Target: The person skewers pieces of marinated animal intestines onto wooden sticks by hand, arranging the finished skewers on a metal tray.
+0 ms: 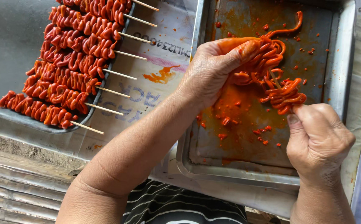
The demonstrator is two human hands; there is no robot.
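A: The left hand is closed loosely around a bundle of long, thin, orange-red marinated strands, thumb pressed over them, gathering them above the shallow rectangular steel tray. Why there?

B: Judging from the smears and loose red bits on its floor, the tray catches the drips. The right hand pinches the lower end of what seems to be a thin skewer between thumb and curled fingers; folded strands are already bunched just above the pinch.

A: So 1 hand feeds and 1 hand steadies?

B: That is a fair reading. The strands lie between the 2 hands, over the middle of the tray.

A: And the finished pieces?

B: About 9 thin wooden skewers of folded red strands lie side by side in a dark grey tray at upper left, bare stick ends all overhanging its right rim, probably so they can be lifted cleanly.

A: Any packaging?

B: A flattened pale cardboard sheet with faded blue and dark printing and a pink stripe covers the surface under both trays; an orange sauce blot marks it between them.
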